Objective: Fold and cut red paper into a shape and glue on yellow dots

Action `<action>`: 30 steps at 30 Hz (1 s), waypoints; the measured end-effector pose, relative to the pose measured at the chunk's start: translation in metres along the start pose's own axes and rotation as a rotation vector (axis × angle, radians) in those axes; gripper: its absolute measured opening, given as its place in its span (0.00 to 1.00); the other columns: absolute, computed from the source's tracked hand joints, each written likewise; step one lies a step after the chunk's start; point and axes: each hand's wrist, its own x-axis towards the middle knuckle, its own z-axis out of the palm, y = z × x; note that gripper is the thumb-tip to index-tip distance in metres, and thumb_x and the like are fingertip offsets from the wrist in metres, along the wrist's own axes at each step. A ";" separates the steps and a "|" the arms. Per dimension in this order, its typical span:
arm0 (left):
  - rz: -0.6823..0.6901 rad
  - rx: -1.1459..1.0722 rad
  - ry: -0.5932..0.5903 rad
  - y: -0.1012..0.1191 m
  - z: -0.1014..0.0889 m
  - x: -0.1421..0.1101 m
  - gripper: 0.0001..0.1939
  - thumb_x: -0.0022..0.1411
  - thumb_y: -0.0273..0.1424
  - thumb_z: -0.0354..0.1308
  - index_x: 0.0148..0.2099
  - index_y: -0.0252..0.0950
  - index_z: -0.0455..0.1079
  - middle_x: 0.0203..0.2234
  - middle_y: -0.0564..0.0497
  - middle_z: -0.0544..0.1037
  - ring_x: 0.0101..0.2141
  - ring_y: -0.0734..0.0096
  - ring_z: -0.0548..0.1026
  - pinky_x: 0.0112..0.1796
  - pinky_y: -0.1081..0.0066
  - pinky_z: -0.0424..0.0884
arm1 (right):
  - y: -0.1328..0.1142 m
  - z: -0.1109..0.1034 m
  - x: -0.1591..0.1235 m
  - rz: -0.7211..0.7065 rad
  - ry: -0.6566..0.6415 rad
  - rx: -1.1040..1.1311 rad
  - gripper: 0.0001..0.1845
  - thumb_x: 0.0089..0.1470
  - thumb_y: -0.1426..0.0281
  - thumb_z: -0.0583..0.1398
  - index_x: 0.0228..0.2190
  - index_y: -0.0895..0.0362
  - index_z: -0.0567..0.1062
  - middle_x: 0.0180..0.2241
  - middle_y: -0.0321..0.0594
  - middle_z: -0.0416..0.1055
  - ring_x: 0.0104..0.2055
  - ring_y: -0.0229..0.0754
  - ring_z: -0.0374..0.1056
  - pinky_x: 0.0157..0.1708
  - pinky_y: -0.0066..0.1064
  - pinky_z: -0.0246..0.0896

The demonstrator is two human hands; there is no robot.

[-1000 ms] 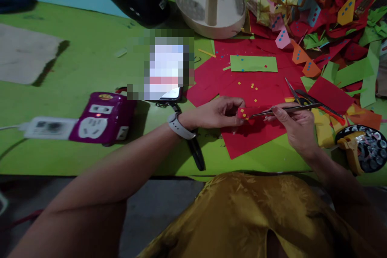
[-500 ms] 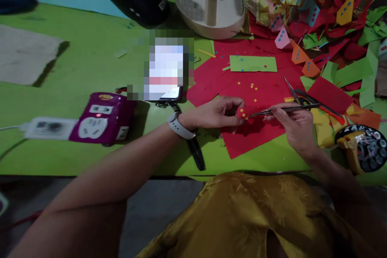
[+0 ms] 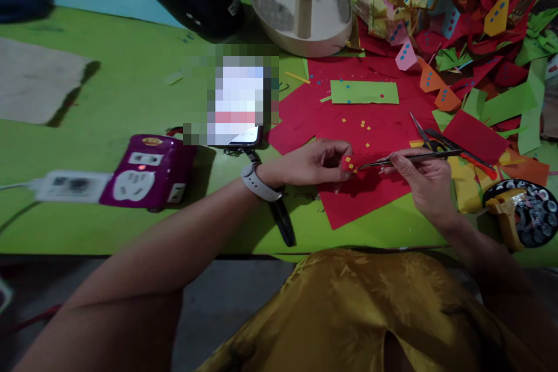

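My left hand [image 3: 316, 164] pinches the left end of a small red paper piece [image 3: 361, 160] that carries a few tiny yellow squares. A pair of tweezers [image 3: 418, 157] is held in my right hand [image 3: 429, 186], its tips resting at the red piece beside the yellow squares. Below both hands lies a larger red paper sheet [image 3: 344, 206]. Loose yellow paper squares [image 3: 363, 124] are scattered on the red paper just beyond my fingers. Farther back is a green paper strip [image 3: 364, 92] with some blue squares and a red one on it.
Scissors [image 3: 425, 135] lie right of the hands, near a tape dispenser [image 3: 501, 209]. Folded, dotted paper shapes [image 3: 429, 35] pile up at the back right. A lamp base [image 3: 300, 11], a large tumbler [image 3: 196, 0], a phone [image 3: 248, 136] and a purple power strip [image 3: 148, 168] stand left and behind.
Almost nothing differs. Both hands, the tweezers and the red paper piece hold their places, with only a slight shift of the whole view.
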 end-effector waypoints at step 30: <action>0.059 -0.017 -0.008 0.003 0.009 -0.005 0.14 0.55 0.30 0.66 0.32 0.35 0.62 0.21 0.56 0.73 0.22 0.79 0.71 0.23 0.79 0.66 | -0.001 -0.014 0.008 -0.391 -0.218 -0.445 0.14 0.57 0.66 0.63 0.45 0.44 0.79 0.34 0.33 0.79 0.37 0.41 0.74 0.49 0.43 0.68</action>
